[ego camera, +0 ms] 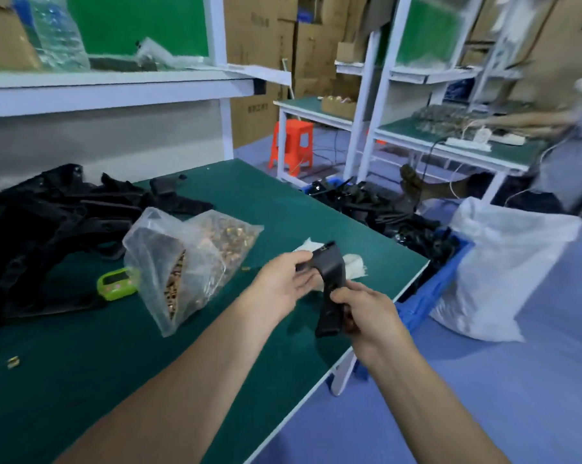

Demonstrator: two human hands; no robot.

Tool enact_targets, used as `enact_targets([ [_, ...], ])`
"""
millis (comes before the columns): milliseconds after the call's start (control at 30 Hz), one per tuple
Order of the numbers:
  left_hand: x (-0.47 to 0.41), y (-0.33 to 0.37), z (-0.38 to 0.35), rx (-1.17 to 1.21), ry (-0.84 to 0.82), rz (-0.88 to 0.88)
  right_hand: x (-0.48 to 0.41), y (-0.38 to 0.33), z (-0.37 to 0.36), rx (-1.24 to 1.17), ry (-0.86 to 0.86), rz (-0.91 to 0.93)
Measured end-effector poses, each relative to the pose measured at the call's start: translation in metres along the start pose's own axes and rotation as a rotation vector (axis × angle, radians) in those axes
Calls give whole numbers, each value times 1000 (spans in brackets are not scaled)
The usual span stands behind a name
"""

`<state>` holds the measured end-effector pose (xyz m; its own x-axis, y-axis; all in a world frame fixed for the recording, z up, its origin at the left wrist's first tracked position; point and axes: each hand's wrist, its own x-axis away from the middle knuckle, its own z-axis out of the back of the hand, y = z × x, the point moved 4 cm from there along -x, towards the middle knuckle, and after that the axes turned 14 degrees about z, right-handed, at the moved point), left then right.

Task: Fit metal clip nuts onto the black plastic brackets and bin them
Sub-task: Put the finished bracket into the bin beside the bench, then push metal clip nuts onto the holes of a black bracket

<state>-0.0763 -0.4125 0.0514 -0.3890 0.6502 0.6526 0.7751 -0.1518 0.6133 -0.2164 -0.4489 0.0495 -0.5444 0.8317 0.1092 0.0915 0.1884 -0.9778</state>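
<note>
I hold one black plastic bracket (331, 272) above the green table (276, 202), near its right edge. My left hand (284, 284) grips the bracket's upper end, where a small metal clip nut (323, 249) shows at the top corner. My right hand (363, 313) is closed around the bracket's lower end. A clear plastic bag of brass-coloured clip nuts (189, 259) lies open just left of my hands. A heap of loose black brackets (58, 222) covers the table's far left. The blue bin (427, 293) with more black brackets stands on the floor beside the table.
A green hand-held counter (117, 283) lies by the bag, white cloth (355, 266) behind the bracket, and stray clip nuts (13, 362) at the near left. A white sack (504, 272) stands right of the bin. Another person (571, 135) works at the bench at far right.
</note>
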Motion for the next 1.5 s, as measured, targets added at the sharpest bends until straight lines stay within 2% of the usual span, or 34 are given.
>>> enact_targets([
  [67,-2,6,-32,-40,-28,41,-47,-24,16,60,102,34],
  [133,2,14,-62,-94,18,65,-109,-60,32,21,223,65],
  [200,4,18,-83,-212,31,88,-157,-78,44,-38,225,-11],
  [267,-2,30,-93,-324,39,35,-179,-70,46,28,198,-104],
  [333,-9,43,-87,-363,60,-37,-174,-52,25,91,160,-93],
  [467,-31,48,-53,-398,127,-120,-146,-13,-35,-8,75,-16],
  [533,-35,46,-39,-445,149,-208,-134,-3,-56,32,59,77],
  [667,-15,45,-17,-602,143,-338,-106,1,-83,7,17,134],
  [767,25,58,4,-677,273,-528,-82,-12,-103,17,-7,208],
  [867,67,75,36,-656,380,-688,-52,-30,-136,-44,-79,273],
  [933,98,85,63,-608,424,-802,-32,-37,-168,-65,-178,304],
  [1033,135,100,119,-575,636,-896,-3,-33,-226,-75,-403,264],
  [1133,162,107,194,-502,816,-892,28,-14,-285,2,-625,180],
  [1233,177,101,263,-514,969,-809,40,9,-326,124,-744,172],
  [1400,198,66,375,-572,1283,-623,31,45,-373,477,-783,342],
  [1500,189,43,409,-731,1286,-564,28,65,-395,861,-890,507],
])
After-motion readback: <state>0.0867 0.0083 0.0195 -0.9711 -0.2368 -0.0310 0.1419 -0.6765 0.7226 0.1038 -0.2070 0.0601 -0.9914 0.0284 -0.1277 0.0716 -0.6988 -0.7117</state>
